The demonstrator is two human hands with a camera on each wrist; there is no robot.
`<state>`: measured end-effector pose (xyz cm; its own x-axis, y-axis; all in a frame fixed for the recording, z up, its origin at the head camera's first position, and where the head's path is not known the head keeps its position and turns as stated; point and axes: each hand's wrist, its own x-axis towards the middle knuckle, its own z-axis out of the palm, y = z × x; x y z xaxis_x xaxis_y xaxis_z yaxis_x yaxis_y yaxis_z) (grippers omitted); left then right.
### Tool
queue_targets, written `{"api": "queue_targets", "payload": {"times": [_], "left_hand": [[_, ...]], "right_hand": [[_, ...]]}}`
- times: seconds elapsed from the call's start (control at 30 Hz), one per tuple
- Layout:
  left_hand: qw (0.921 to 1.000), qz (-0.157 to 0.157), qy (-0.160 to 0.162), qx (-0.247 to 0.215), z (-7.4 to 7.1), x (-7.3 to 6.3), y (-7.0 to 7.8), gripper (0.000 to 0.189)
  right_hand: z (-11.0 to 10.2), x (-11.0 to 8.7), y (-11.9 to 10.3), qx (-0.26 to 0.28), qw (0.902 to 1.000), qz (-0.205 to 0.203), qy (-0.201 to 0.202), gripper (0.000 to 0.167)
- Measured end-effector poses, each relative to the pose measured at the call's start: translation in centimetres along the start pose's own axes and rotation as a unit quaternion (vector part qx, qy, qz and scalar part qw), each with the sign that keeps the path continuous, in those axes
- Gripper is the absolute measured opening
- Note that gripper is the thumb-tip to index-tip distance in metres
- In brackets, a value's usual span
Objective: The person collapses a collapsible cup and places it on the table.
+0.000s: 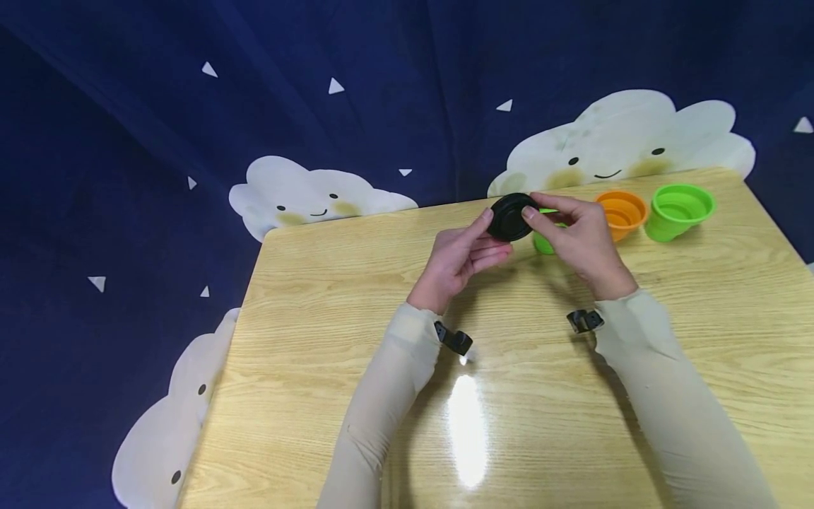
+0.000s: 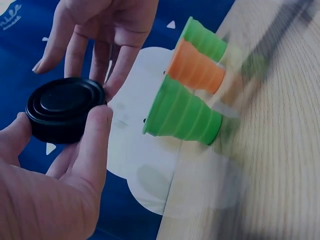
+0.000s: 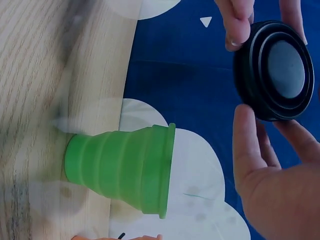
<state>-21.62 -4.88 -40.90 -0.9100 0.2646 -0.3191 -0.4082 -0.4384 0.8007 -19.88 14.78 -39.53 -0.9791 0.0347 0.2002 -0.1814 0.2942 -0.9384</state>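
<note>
A round black collapsible cup [image 1: 507, 219], folded flat into concentric rings, is held in the air above the far part of the table. My left hand [image 1: 453, 263] grips its left side, thumb on the rim, with fingers beneath it. At its right side, my right hand [image 1: 584, 244] pinches the edge between thumb and fingers. The ringed face shows well in the right wrist view, where the black cup [image 3: 285, 72] is tilted. Just behind my right hand stands a green cup [image 1: 543, 243], partly hidden in the head view; its stepped wall shows as a green cup [image 3: 120, 167] in the right wrist view.
An orange cup [image 1: 624, 212] and another green cup [image 1: 682, 211] stand upright in a row along the far right of the wooden table [image 1: 318, 318]. Behind the table hangs a dark blue cloth [image 1: 381, 113] with white clouds.
</note>
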Motion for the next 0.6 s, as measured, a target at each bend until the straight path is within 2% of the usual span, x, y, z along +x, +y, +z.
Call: {"api": "queue_targets", "payload": {"times": [0.1, 0.27, 0.4, 0.53, 0.6], "left_hand": [[0.9993, 0.032, 0.016, 0.006, 0.14, -0.01, -0.15, 0.032], [0.9907, 0.124, 0.034, 0.046, 0.56, -0.02, -0.51, 0.023], [0.9756, 0.194, 0.054, 0.089, 0.84, -0.17, -0.65, 0.025], [0.9559, 0.246, 0.063, 0.148, 0.84, -0.5, -0.57, 0.037], [0.9425, 0.272, 0.062, 0.184, 0.76, -0.63, -0.51, 0.042]], "right_hand": [[-0.08, -0.1, -0.17, 0.001, 1.0, 0.006, -0.003, 0.046], [-0.17, -0.17, -0.35, 0.017, 0.9998, 0.013, -0.003, 0.047], [-0.29, -0.18, -0.35, 0.045, 0.9989, 0.008, -0.002, 0.045], [-0.4, -0.16, -0.18, 0.078, 0.9969, 0.005, -0.009, 0.044], [-0.45, -0.16, -0.09, 0.085, 0.9962, 0.009, -0.013, 0.046]]}}
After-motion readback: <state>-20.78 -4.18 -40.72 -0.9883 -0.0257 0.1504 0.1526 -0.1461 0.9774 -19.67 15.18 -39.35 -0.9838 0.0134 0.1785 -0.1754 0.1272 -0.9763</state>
